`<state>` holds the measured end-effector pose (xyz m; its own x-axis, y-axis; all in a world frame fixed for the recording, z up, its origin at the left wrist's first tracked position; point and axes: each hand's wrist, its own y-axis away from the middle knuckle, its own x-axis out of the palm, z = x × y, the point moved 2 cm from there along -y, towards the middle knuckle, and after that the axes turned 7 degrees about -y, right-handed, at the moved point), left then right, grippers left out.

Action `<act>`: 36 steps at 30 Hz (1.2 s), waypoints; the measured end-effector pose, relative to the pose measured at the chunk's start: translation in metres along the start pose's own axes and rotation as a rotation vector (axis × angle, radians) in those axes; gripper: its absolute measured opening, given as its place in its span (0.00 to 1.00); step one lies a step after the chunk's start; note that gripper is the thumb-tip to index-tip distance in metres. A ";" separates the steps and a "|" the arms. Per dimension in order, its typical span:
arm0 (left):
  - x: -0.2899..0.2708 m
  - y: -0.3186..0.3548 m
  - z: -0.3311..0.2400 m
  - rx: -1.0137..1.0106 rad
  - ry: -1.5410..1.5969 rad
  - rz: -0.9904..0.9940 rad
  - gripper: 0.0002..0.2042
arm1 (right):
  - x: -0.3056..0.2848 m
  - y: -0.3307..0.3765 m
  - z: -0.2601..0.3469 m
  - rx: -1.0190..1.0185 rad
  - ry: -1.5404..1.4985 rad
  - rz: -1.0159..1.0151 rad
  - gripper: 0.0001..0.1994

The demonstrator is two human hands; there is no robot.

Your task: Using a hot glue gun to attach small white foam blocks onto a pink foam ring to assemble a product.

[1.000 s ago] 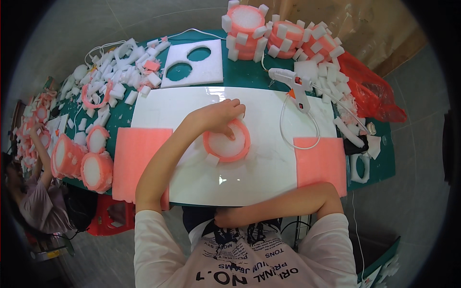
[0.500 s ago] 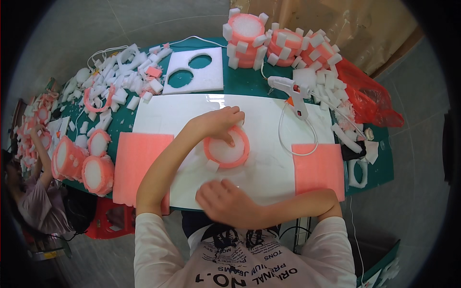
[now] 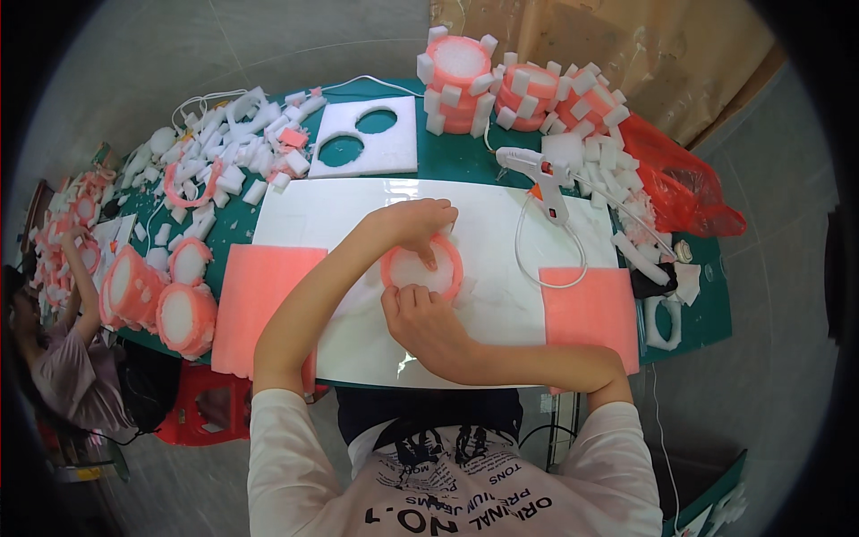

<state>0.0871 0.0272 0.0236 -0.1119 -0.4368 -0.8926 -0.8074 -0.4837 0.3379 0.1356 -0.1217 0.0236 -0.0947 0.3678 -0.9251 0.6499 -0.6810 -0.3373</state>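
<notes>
2 hands on pink foam ring (image 3: 420, 268) | left hand (image 3: 413, 222) presses rim, right hand (image 3: 428, 324) steadies edge | step: seating ring on white board (image 3: 340, 215) | next: likely firm, even pressure

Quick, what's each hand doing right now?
Left hand: fingers curled, pressing down on the far rim of the pink-rimmed foam disc; not gripping it.
Right hand: fingers bent, resting against the disc's near rim; no closed grip visible.

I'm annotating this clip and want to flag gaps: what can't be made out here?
- Head view: the near rim of the pink foam ring is covered by the right hand.
- The ring's far rim sits under the left hand.
- The glue gun tip is too small to tell whether glue shows.
</notes>
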 end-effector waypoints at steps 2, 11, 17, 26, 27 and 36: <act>-0.002 0.001 -0.001 0.001 -0.015 0.001 0.28 | -0.001 0.000 0.000 -0.014 0.013 0.022 0.11; 0.003 0.011 0.006 0.056 0.067 -0.035 0.27 | -0.002 0.001 -0.009 -0.048 -0.153 0.048 0.11; 0.002 0.030 -0.005 0.066 0.169 -0.129 0.29 | 0.000 0.014 -0.014 -0.096 -0.172 -0.065 0.12; 0.029 0.029 0.019 0.140 0.525 -0.258 0.13 | 0.001 0.035 -0.017 -0.238 -0.397 -0.088 0.07; 0.033 0.027 0.022 0.089 0.587 -0.259 0.14 | 0.001 0.035 -0.018 -0.241 -0.414 -0.082 0.07; 0.053 0.017 0.030 0.121 0.809 -0.360 0.22 | 0.010 0.034 -0.023 -0.252 -0.482 -0.081 0.12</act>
<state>0.0501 0.0184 -0.0263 0.5667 -0.6973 -0.4390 -0.7751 -0.6318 0.0030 0.1745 -0.1268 0.0067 -0.4485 0.0404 -0.8929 0.7809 -0.4683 -0.4135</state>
